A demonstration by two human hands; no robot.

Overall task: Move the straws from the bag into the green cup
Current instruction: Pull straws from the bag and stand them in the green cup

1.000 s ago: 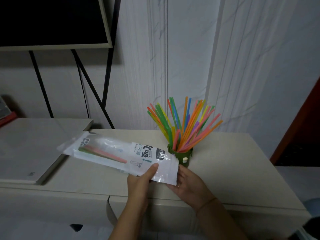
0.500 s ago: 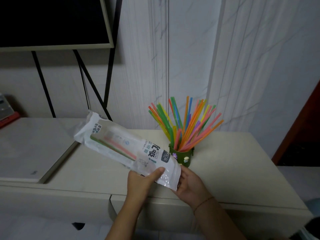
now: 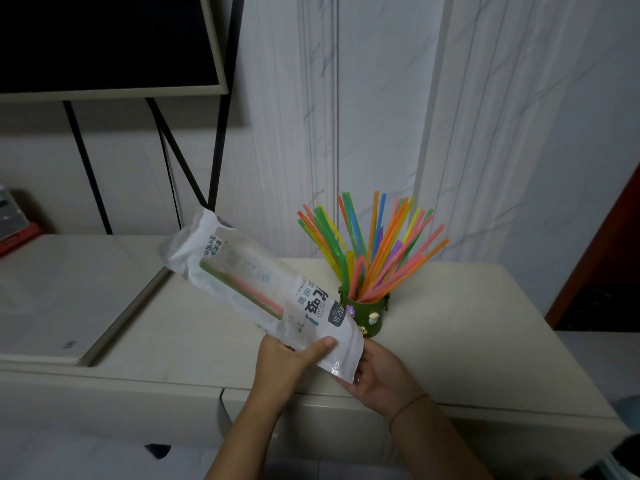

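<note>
A long white and clear plastic straw bag (image 3: 256, 289) is held tilted, its far end raised up and to the left. Through its clear window show a green and a pink straw (image 3: 249, 292). My left hand (image 3: 287, 362) grips the bag's near end, thumb on top. My right hand (image 3: 377, 375) holds the same end from underneath at its right corner. Just behind the bag stands the green cup (image 3: 372, 315) with small charms on it, holding several coloured straws (image 3: 374, 244) fanned upward.
The cup stands on a cream cabinet top (image 3: 467, 341) against a white panelled wall. A lower white surface (image 3: 62, 299) lies to the left, with a red-edged object (image 3: 17, 233) at its far left. A dark screen (image 3: 104, 43) on black legs hangs above.
The bag's far end has swung upward and toward the cup, going from nearly flat to steeply tilted. Both hands kept their hold on its near end.
</note>
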